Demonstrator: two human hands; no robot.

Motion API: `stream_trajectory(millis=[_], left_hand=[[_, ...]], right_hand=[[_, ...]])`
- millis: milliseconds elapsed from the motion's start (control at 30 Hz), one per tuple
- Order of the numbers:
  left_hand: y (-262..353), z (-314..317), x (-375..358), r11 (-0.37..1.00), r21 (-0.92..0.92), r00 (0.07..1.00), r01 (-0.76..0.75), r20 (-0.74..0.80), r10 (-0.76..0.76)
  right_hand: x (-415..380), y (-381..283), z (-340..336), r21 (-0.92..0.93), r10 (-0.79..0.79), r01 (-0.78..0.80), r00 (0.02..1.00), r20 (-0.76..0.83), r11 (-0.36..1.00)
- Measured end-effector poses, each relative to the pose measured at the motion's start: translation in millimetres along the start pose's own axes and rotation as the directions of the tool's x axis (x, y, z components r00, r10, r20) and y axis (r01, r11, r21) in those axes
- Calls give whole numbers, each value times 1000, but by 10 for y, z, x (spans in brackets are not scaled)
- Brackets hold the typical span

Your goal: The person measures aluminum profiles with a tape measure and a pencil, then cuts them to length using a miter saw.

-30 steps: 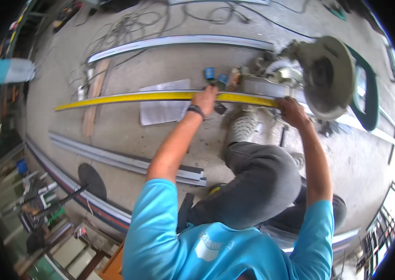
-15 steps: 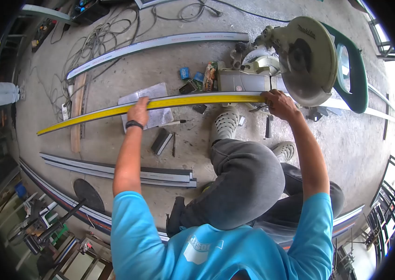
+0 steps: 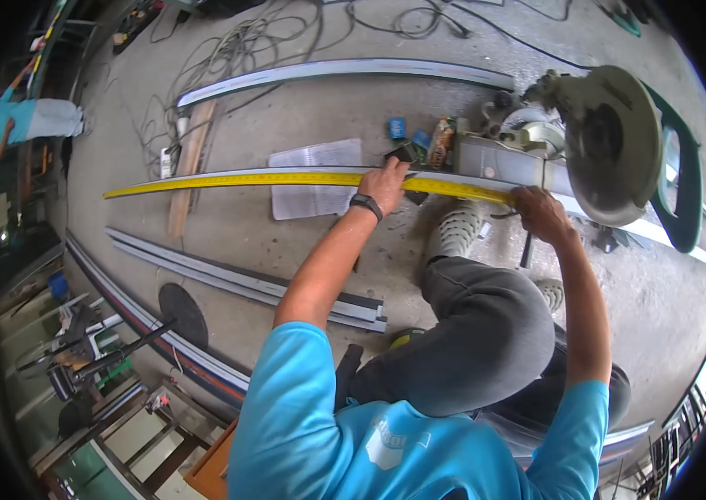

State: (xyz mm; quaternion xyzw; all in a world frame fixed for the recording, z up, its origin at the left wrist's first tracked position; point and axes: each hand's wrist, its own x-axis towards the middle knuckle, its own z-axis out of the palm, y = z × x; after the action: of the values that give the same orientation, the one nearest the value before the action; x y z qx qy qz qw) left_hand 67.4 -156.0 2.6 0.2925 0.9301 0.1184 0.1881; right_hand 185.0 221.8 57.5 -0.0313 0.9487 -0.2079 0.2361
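A yellow tape measure (image 3: 245, 181) is drawn out along a long grey metal profile (image 3: 211, 174) lying across the floor. My left hand (image 3: 382, 187), with a dark band on its wrist, is closed over the tape and profile near the middle. Its fingertips reach close to a small black object (image 3: 404, 152). At the other end of the tape, beside the mitre saw (image 3: 611, 142), my right hand (image 3: 540, 213) grips it with curled fingers. Under the profile, an open notebook (image 3: 315, 158) lies left of my left hand.
Another profile (image 3: 345, 70) lies farther off, with tangled cables (image 3: 261, 46) behind it. Nearer me are paired profiles (image 3: 261, 275) and a round dark disc (image 3: 182, 315). A wooden strip (image 3: 190, 167) crosses under the tape. Another person (image 3: 28, 121) stands at far left.
My left hand has moved right along the tape and profile, from over the notebook to past it. My right hand stays at the saw end. The view has shifted left.
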Motion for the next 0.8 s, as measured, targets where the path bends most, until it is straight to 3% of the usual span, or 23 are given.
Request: stream_trajectory(millis=[67, 167, 267, 500, 667, 800], left_hand=[[-68, -59, -76, 999, -14, 998, 37, 57, -36], [-393, 5, -278, 999, -37, 999, 7, -53, -9], [-732, -155, -502, 986, 52, 986, 160, 30, -161], [-1175, -288, -897, 961, 92, 964, 263, 12, -265], [-1164, -235, -914, 965, 77, 962, 252, -129, -241], [-864, -433, -1081, 941, -102, 901, 323, -271, -339]], right_hand=[[-38, -17, 71, -50, -92, 89, 992, -83, 995], [-81, -81, 88, -28, -76, 75, 996, -40, 997], [-112, -118, 111, -18, -79, 78, 996, -33, 997], [-120, -121, 140, -43, -73, 72, 997, -25, 997], [-131, -172, 95, -49, -63, 62, 998, -14, 997], [-141, -166, 119, -53, -30, 30, 1000, 0, 998]])
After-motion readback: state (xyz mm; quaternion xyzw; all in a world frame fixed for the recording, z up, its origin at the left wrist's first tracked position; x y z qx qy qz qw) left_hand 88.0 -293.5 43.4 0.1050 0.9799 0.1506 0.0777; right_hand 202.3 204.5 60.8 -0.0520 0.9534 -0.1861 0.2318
